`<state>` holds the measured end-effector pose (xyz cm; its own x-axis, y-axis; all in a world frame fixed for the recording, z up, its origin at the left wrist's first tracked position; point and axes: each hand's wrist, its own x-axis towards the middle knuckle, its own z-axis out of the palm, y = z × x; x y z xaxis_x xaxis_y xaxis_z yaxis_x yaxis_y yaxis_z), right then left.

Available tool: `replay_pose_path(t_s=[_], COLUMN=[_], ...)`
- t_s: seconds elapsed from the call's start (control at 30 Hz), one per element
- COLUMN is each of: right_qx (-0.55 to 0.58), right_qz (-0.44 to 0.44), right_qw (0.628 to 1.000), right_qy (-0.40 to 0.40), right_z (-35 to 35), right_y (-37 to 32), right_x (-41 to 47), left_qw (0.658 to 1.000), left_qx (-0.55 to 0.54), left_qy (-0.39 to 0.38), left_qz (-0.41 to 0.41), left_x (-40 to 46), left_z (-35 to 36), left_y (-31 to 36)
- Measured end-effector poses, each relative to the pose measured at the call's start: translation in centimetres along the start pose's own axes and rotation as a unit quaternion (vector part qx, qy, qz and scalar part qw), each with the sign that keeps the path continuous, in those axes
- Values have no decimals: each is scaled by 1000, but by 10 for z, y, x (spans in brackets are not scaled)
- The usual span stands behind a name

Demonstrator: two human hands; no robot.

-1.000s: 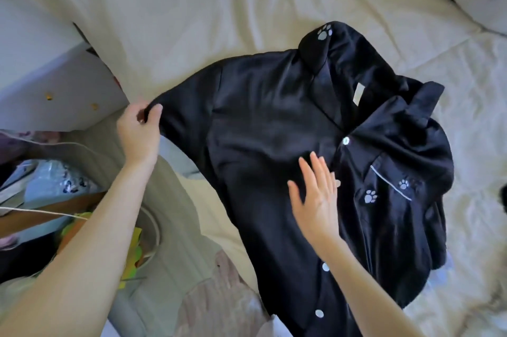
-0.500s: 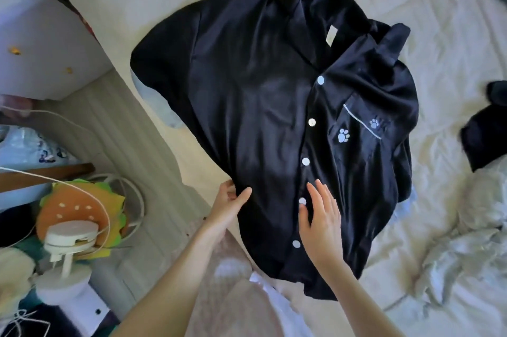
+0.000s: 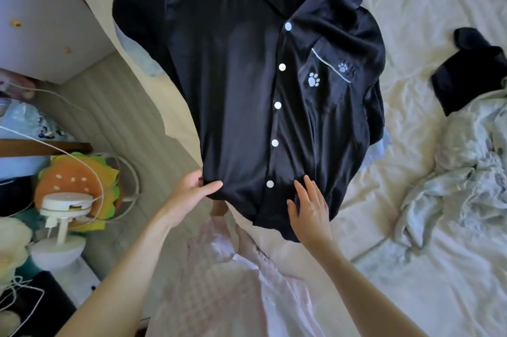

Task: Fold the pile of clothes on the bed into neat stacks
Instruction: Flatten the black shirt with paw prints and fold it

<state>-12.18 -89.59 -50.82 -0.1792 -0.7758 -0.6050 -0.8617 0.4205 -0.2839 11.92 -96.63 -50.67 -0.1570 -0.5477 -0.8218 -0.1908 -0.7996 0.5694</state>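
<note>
Two hands at shirt [image 3: 241,76] hem: left hand [image 3: 189,194] pinches, right hand [image 3: 310,210] flat.

- The left hand [image 3: 189,191] is bare, with no ring or watch to be seen, and the forearm behind it is uncovered.
- The right hand [image 3: 310,210] is bare too, its forearm sleeveless as far as the frame's edge.
- A pale pink garment [image 3: 233,287] with a faint checked weave covers the body below.

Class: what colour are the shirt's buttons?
White, against the black shirt; buttons show clearly in the head view.
</note>
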Motion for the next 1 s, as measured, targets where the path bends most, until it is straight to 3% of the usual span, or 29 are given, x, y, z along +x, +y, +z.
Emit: replay_pose_path(t_s=[0.13,0.3,0.37,0.47,0.53,0.7,0.83,1.0], right_qx=[23,139,285,454,438,306,230,252], right_qz=[-16,-111,-20,147,161,73,10,47], right_qw=[999,975,955,878,883,947,972,966], right_qy=[43,134,82,46,54,67,54,26], right_z=[3,6,2,-6,-12,-9,4,8], right_y=[-4,-28,-36,-33,-24,-23,-44,-75], right_x=[-7,-12,-9,4,8,18,32,54], left_qw=[993,967,976,975,972,963,977,984], left_qx=[70,101,119,167,169,109,108,106], left_qy=[93,235,164,-35,-12,237,181,139], left_qz=[-31,22,82,139,163,64,-13,30], left_x=[-19,-23,-22,-15,-7,18,47,52], left_z=[-4,24,50,81,81,40,32,61], left_y=[-15,-4,12,30,28,-5,-11,-5])
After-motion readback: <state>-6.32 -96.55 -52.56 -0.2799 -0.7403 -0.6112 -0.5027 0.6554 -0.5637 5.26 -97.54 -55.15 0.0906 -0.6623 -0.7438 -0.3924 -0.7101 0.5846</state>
